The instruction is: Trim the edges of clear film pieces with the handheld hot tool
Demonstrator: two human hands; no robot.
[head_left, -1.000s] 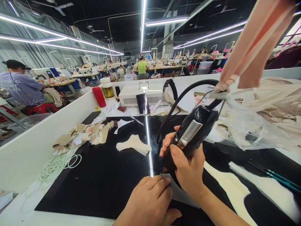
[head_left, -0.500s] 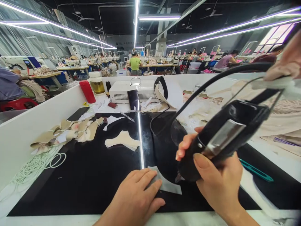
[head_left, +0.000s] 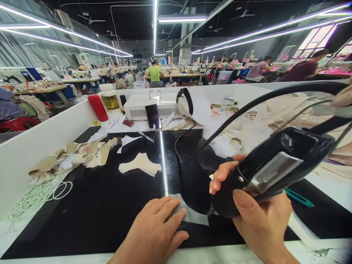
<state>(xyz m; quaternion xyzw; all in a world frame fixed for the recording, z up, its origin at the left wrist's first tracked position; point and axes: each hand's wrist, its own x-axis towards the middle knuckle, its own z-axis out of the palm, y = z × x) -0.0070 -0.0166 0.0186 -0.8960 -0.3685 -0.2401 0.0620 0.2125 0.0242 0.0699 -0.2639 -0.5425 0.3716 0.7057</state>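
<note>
My left hand (head_left: 158,225) lies flat with its fingers stretched over a thin grey fabric piece (head_left: 194,215), pressing it against the black mat (head_left: 90,216). The piece has a curved upper edge and a squared right end. Wrapped around a black corded electric cutter (head_left: 271,172) is my right hand (head_left: 261,216), its thumb on the near side. The cutter is tilted, its small tip down at the right end of the grey piece; I cannot tell whether they touch. Its thick cable (head_left: 233,117) arches over the bench.
Cream cut pieces (head_left: 141,164) lie mid-mat, with a pen (head_left: 145,136) beyond. At left are beige cups (head_left: 93,152) and pale green cord (head_left: 33,198). A white box (head_left: 140,108) and phone (head_left: 153,116) stand behind. A teal-handled tool (head_left: 299,198) lies right.
The cutter and my right hand have shifted right and slightly down, bringing the tip to the grey piece's right end. My left hand stays on the piece. The view has turned slightly right.
</note>
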